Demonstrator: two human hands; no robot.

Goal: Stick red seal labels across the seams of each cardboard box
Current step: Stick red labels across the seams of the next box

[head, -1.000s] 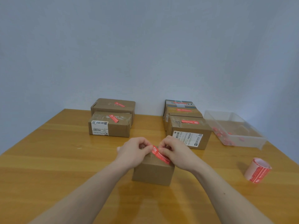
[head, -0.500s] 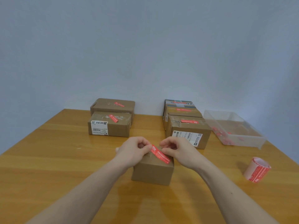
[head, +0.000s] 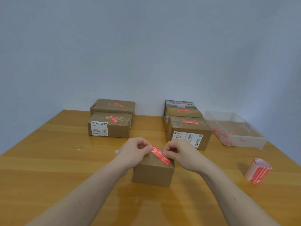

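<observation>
A small plain cardboard box (head: 153, 174) stands on the wooden table (head: 48, 168) right in front of me. A red seal label (head: 160, 154) lies slanted across its top. My left hand (head: 133, 153) pinches the label's upper left end. My right hand (head: 180, 154) presses its middle with thumb and fingertip. The far part of the box top is hidden behind both hands.
Two boxes (head: 110, 125) with red labels sit at the back left, three more (head: 189, 132) at the back right. A clear plastic tray (head: 234, 128) with red scraps stands far right. A roll of red labels (head: 259, 172) lies at the right.
The label has come down flatter onto the box top, and my right hand has shifted slightly along it. The boxes and the roll have stayed put.
</observation>
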